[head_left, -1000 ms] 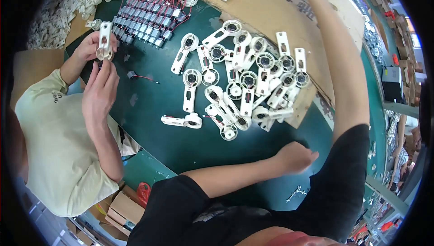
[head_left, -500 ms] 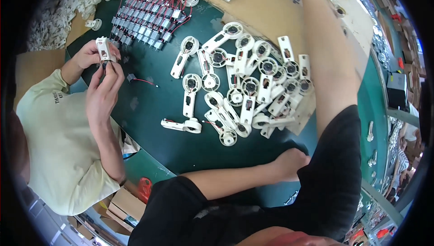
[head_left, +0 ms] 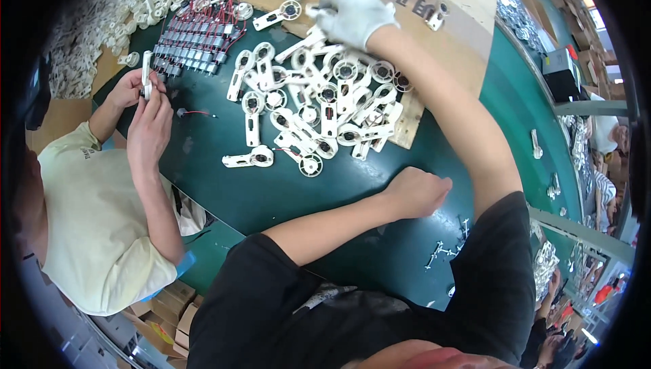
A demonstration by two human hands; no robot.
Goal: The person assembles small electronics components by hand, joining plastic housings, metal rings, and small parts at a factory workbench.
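My left hand (head_left: 417,192), bare, is curled into a fist over the green table, below the pile; anything inside it is hidden. My right hand (head_left: 352,13), in a whitish glove, reaches to the far cardboard, over white plastic parts at the pile's back edge. Blur and overlap hide whether its fingers grip one. The pile (head_left: 329,111) consists of several white handheld-fan-like parts, each with a round ring and a flat handle, some showing red wires. One such part (head_left: 249,157) lies at the pile's near left.
Rows of small grey motors (head_left: 193,43) with red wires stand at the far left, beside a heap of white parts (head_left: 88,43). A co-worker (head_left: 108,199) at left holds a white part (head_left: 146,74) in both hands. Small metal pieces (head_left: 444,250) lie right of my left forearm.
My right hand has come into view over the far cardboard. The camera view has shifted, so the pile and my left fist sit higher. The fist remains closed.
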